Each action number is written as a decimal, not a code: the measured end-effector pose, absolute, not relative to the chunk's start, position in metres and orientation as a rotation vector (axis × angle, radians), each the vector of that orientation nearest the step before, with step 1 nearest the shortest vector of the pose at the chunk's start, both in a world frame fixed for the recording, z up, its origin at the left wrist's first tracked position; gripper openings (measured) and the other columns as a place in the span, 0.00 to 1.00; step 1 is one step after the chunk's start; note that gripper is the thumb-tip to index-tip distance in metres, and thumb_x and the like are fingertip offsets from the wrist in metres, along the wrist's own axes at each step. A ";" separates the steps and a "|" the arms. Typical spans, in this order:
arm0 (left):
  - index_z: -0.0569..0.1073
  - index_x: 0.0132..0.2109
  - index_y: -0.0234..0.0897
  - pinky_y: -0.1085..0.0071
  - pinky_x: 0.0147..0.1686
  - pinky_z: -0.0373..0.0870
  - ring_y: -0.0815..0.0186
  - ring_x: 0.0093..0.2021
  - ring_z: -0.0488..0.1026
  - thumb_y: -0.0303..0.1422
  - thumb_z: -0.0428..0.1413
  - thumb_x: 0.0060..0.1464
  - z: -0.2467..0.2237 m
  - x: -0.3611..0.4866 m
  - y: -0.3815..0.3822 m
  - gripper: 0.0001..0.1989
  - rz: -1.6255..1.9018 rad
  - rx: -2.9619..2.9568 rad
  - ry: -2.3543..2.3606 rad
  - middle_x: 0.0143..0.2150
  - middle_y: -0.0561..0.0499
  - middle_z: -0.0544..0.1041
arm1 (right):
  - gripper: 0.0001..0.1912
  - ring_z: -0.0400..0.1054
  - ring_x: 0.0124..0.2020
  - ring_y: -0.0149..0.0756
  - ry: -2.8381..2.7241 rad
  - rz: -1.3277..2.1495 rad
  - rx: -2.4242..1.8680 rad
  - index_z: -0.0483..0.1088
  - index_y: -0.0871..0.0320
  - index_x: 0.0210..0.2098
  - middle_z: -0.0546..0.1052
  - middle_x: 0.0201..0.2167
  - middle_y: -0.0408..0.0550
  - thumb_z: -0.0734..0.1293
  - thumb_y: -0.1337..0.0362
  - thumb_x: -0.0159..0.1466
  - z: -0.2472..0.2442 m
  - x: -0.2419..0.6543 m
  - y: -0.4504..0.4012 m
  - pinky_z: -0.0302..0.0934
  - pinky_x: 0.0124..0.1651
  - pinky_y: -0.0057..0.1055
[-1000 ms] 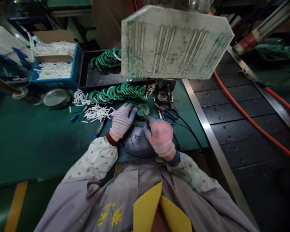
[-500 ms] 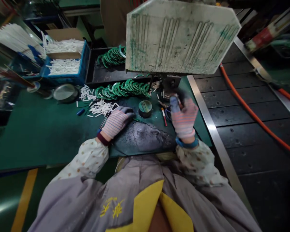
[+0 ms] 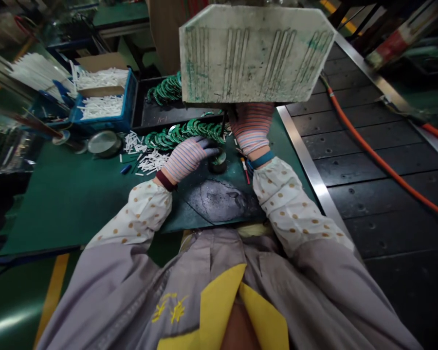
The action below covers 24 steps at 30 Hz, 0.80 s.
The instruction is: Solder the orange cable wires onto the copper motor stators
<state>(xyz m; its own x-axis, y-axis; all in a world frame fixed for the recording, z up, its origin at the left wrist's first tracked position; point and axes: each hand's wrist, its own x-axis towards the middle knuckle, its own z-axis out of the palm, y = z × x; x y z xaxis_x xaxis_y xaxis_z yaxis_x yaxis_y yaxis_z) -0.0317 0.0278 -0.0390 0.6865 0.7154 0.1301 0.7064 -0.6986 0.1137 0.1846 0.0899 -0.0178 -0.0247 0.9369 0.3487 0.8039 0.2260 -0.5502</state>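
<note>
My left hand [image 3: 190, 156], in a striped glove, reaches to the left edge of a small round block [image 3: 218, 162] on the green mat. Its fingers are closed together, and anything between them is too small to make out. My right hand [image 3: 252, 127], also gloved, extends under the lower edge of a large pale panel [image 3: 255, 58], which hides its fingers. Behind my left hand lies a row of green curved pieces [image 3: 190, 132]. Short white tubes [image 3: 152, 163] are scattered to its left. A red stick [image 3: 245, 170] lies below my right hand.
A blue bin [image 3: 126, 109] of white tubes stands at the back left, near a round metal lid [image 3: 104, 143]. A black tray [image 3: 164, 115] lies behind the green pieces. At right, an orange hose [image 3: 368, 153] crosses dark slats beyond a metal rail [image 3: 302, 163].
My right hand has moved forward and left, under the panel. My left hand has shifted forward and right to the round block. The view has shifted slightly.
</note>
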 end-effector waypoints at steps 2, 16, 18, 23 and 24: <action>0.83 0.68 0.46 0.51 0.63 0.78 0.47 0.63 0.79 0.22 0.53 0.73 -0.038 -0.029 0.033 0.26 0.181 2.905 1.108 0.64 0.40 0.83 | 0.27 0.69 0.74 0.66 -1.972 0.077 -1.726 0.78 0.74 0.63 0.81 0.64 0.71 0.67 0.54 0.80 -0.019 0.197 0.062 0.51 0.79 0.70; 0.83 0.65 0.39 0.51 0.53 0.84 0.46 0.54 0.83 0.19 0.50 0.69 -0.037 -0.071 -0.029 0.26 0.449 3.240 0.875 0.62 0.38 0.85 | 0.23 0.80 0.51 0.50 -1.726 -0.302 -1.688 0.84 0.56 0.56 0.88 0.49 0.56 0.59 0.56 0.80 -0.066 0.389 0.031 0.69 0.57 0.45; 0.84 0.61 0.39 0.60 0.48 0.86 0.53 0.48 0.86 0.20 0.50 0.69 -0.060 -0.079 -0.041 0.23 0.460 3.137 0.826 0.56 0.41 0.87 | 0.22 0.80 0.52 0.52 -1.754 -0.221 -1.906 0.85 0.57 0.56 0.88 0.49 0.58 0.60 0.58 0.77 -0.069 0.407 0.063 0.69 0.56 0.45; 0.79 0.70 0.64 0.55 0.43 0.93 0.50 0.44 0.89 0.29 0.55 0.69 -0.106 -0.083 -0.047 0.29 0.690 2.672 1.128 0.50 0.53 0.88 | 0.20 0.78 0.57 0.59 -1.865 0.044 -2.203 0.85 0.61 0.57 0.86 0.53 0.66 0.65 0.62 0.73 -0.059 0.430 0.184 0.69 0.59 0.48; 0.73 0.74 0.74 0.52 0.42 0.94 0.48 0.44 0.89 0.31 0.55 0.68 -0.110 -0.084 -0.047 0.35 0.712 2.609 1.173 0.50 0.55 0.88 | 0.19 0.78 0.58 0.61 -1.854 0.058 -2.207 0.85 0.62 0.55 0.86 0.53 0.69 0.67 0.63 0.71 -0.053 0.434 0.211 0.69 0.60 0.49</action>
